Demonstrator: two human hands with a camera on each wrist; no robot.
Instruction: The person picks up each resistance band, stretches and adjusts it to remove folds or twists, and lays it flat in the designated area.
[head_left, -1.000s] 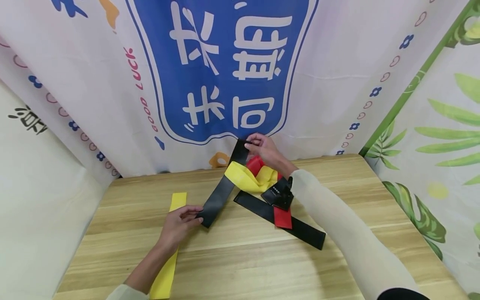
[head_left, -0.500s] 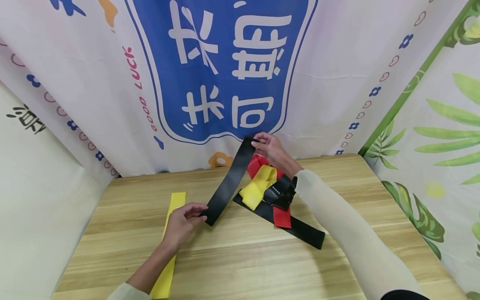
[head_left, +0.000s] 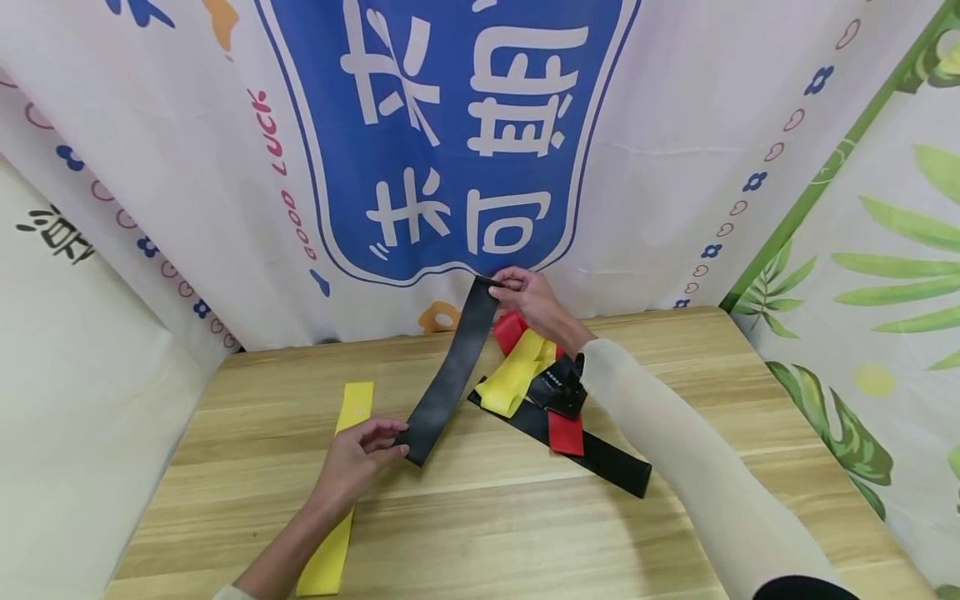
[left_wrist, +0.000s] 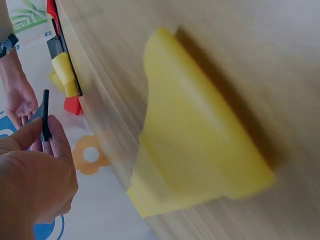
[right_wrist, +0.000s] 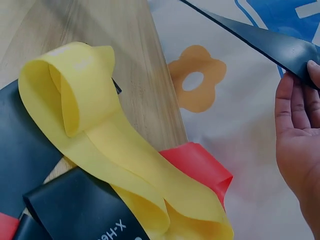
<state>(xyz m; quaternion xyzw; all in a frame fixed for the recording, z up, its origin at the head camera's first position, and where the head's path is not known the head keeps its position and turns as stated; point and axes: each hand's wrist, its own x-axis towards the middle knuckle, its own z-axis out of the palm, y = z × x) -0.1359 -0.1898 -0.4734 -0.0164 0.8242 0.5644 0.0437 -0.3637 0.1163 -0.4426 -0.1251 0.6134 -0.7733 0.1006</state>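
A black resistance band (head_left: 456, 367) stretches slantwise between both hands, its flat side facing the head camera. My left hand (head_left: 356, 458) pinches its lower end between thumb and fingers. At its upper end, near the back edge of the table, my right hand (head_left: 531, 302) grips it; the right wrist view shows the thumb over the band (right_wrist: 280, 47) and fingers behind. Below the right wrist lies a looped yellow band (head_left: 513, 375) on a heap with a red band (head_left: 566, 433) and a black band with white lettering (right_wrist: 95, 205).
Under the heap, another black band (head_left: 615, 469) lies slanting across the wooden table (head_left: 480, 533). A yellow band (head_left: 326, 562) lies at the left, partly behind the left forearm. A printed curtain (head_left: 645, 208) hangs directly behind the table's back edge.
The looped yellow band, earlier draped across the held black band, has dropped onto the heap. The right hand rose slightly right, then came back left; the left hand is slightly lower.
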